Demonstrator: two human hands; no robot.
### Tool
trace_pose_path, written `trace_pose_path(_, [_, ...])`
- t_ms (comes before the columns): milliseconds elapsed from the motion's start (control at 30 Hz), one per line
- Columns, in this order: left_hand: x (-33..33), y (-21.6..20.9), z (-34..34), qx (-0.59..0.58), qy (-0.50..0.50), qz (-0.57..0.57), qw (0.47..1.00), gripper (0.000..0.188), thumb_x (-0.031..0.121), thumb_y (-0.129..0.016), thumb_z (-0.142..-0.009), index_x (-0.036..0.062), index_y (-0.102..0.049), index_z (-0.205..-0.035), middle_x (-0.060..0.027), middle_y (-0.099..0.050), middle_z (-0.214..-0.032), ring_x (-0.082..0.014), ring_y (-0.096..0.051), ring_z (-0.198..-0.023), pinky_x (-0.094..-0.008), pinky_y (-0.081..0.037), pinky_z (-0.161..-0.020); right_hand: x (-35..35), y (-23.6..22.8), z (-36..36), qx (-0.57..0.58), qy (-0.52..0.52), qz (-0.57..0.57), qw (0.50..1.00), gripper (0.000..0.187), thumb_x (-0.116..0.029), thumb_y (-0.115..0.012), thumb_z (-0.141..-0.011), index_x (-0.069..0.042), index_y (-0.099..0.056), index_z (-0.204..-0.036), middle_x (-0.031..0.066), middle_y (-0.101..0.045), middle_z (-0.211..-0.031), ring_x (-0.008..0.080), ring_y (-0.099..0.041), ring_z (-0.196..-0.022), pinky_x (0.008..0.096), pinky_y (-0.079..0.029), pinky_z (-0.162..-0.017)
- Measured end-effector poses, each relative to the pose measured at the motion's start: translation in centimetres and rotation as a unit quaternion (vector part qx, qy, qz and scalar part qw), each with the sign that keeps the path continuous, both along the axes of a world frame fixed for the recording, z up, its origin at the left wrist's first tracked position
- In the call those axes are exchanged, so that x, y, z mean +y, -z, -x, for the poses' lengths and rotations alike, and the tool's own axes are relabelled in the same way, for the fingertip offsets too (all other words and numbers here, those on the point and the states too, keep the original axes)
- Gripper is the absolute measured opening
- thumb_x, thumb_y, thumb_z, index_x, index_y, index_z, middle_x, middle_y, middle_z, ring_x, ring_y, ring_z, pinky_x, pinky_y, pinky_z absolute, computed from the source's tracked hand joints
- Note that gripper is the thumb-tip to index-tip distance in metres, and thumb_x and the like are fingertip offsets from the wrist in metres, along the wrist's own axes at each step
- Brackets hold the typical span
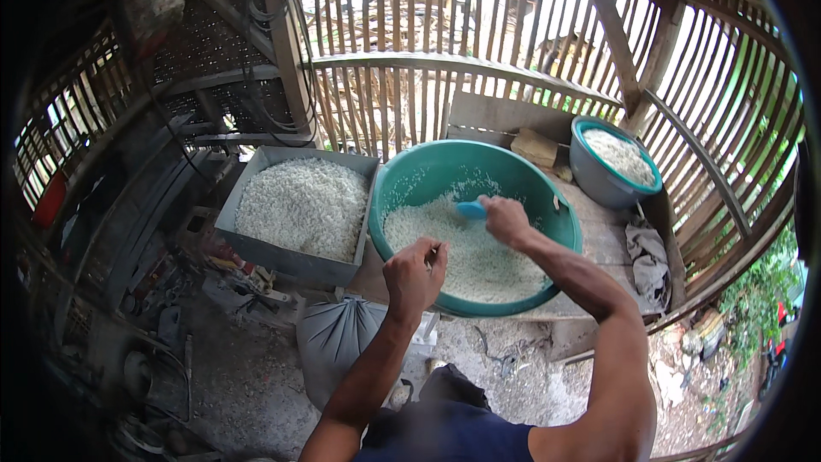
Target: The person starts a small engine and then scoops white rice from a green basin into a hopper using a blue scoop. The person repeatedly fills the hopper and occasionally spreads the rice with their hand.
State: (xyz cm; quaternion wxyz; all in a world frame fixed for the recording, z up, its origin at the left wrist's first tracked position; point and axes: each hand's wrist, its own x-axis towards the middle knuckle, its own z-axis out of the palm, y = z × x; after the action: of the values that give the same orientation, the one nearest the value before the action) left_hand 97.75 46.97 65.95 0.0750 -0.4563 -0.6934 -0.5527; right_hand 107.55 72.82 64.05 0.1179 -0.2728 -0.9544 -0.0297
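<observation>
My right hand (506, 221) is closed round a small blue scoop (470, 210), which reaches into a large green basin (560, 295). White, crumbly, grated-looking stuff (479, 261) covers the basin's bottom, with bits stuck to its far wall. Over the basin's near left rim is my left hand (415, 274), its fingers curled together; whether they hold anything is hidden. Left of the basin, a grey metal box (286, 257) is heaped with similar white stuff (301, 205).
A grey tub with a green rim (616, 184), full of white stuff, stands at the back right. Beside it lie a tan block (534, 147) and a grey cloth (647, 261). A tied grey sack (329, 342) sits below the box. Wooden slat walls (385, 107) enclose the space.
</observation>
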Motion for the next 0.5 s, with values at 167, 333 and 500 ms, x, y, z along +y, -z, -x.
trace_pose_path(167, [0.2,0.4,-0.2,-0.009,-0.008,-0.02,1.0,0.017,0.021,-0.076,-0.091,0.0076,-0.071,-0.083,-0.0081,-0.065,-0.064,-0.0221,-0.063,-0.055,-0.0358,-0.049,-0.056,2.8,-1.4,-1.0,0.085,-0.018,0.038,0.995,0.032,-0.007,-0.054,-0.087,-0.009,-0.07,-0.114,0.0244,-0.073,-0.092,0.0419,-0.072,-0.087,0.0534,-0.057,-0.08])
trace_pose_path(333, [0.0,0.1,-0.5,-0.027,-0.019,-0.023,0.999,0.014,0.017,-0.079,-0.088,0.0072,-0.071,-0.082,-0.0093,-0.068,-0.069,-0.0262,-0.067,-0.061,-0.037,-0.051,-0.06,10.1,1.9,-4.3,0.141,0.007,0.137,0.98,0.026,-0.008,-0.055,-0.083,-0.003,-0.072,-0.101,0.0219,-0.072,-0.081,0.0383,-0.073,-0.079,0.0472,-0.058,-0.072])
trace_pose_path(500, [0.3,-0.4,-0.6,-0.035,-0.028,-0.016,0.999,0.013,0.015,-0.078,-0.087,0.0058,-0.072,-0.081,-0.0093,-0.069,-0.07,-0.0258,-0.067,-0.061,-0.0361,-0.051,-0.06,7.8,6.2,-4.7,0.196,0.067,0.571,0.794,0.024,-0.003,-0.05,-0.078,0.004,-0.072,-0.086,0.0133,-0.068,-0.074,0.0244,-0.067,-0.066,0.0404,-0.053,-0.059])
